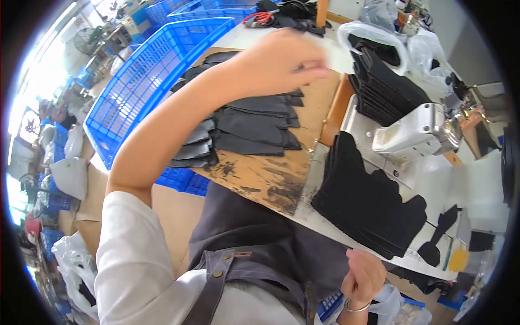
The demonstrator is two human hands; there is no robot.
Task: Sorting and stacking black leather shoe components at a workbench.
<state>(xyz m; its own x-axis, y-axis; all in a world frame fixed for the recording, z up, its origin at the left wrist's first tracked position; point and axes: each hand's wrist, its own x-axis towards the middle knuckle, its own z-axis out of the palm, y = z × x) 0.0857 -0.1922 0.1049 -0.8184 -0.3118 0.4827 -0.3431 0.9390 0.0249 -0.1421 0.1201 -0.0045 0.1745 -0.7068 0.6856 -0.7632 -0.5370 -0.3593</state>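
My left hand (287, 62) is raised over the far part of a brown board (254, 179), its fingers bent and smeared by motion. Beneath that arm lie overlapping dark grey cut fabric pieces (249, 130). My right hand (365, 275), a bracelet at its wrist, hovers just off the table's near edge with curled fingers; whatever they may hold is hidden. Nearest to it is a stack of black fabric pieces (363, 200) with a wavy outline, lying beside a white sewing machine (411, 130). A second black stack (384, 89) sits behind the machine head.
A blue plastic crate (135, 81) stands at the left of the board. White plastic bags (428, 51) crowd the far right. A narrow black piece (437, 235) lies on the table's right side. Red-handled scissors (260, 19) rest at the back by dark fabric.
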